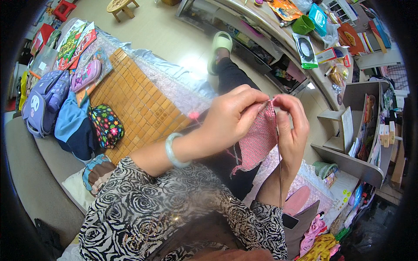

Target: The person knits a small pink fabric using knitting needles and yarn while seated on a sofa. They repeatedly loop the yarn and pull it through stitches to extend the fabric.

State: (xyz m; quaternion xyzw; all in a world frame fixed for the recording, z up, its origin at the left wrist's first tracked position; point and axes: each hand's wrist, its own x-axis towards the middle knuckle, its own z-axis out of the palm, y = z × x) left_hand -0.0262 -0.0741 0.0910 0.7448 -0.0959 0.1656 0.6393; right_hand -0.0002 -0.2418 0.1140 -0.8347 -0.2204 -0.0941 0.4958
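A piece of pink and grey knitting (258, 140) hangs from between my two hands over my dark trousers. My left hand (233, 112), its wrist in a pale bangle (174, 150), pinches the upper edge near a needle tip. The other end of that edge is gripped by my right hand (292, 120), fingers curled close to the stitches. A thin dark needle or cable (280, 176) runs down past my right palm and wrist. Loose pink and grey yarn tails (235, 156) dangle at the fabric's left side. A small pink yarn ball (194, 115) lies left of my forearm.
Left, on the sofa, a bamboo mat (140, 94) lies beside a purple backpack (45, 101), a flowered hat (106, 125) and a pink pencil case (86, 75). A cluttered counter (277, 39) curves across the upper right. A phone (290, 221) rests by my right sleeve.
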